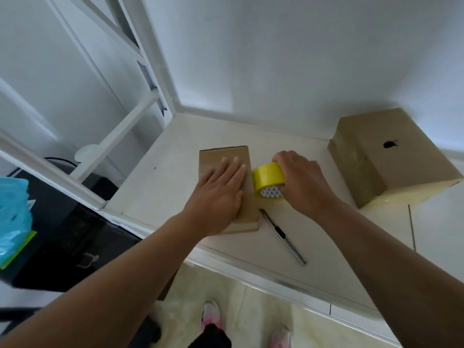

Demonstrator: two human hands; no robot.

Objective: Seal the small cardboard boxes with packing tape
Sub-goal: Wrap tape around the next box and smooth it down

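Now: small box (224, 153) pinned flat.
Left hand (218, 195), fingers straight, presses it; right hand (302, 180) grips tape roll (266, 176) (yellow) at three o'clock.

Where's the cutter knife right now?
Head view, centre: the cutter knife lies on the white counter, just right of the near corner of the small box, below the tape roll gripped by the right hand.

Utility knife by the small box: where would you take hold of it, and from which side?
Probably from above, pinching the utility knife across its two long edges around the black slider. It lies flat and diagonal on the counter, free on both sides, so fingers can close across its narrow width.
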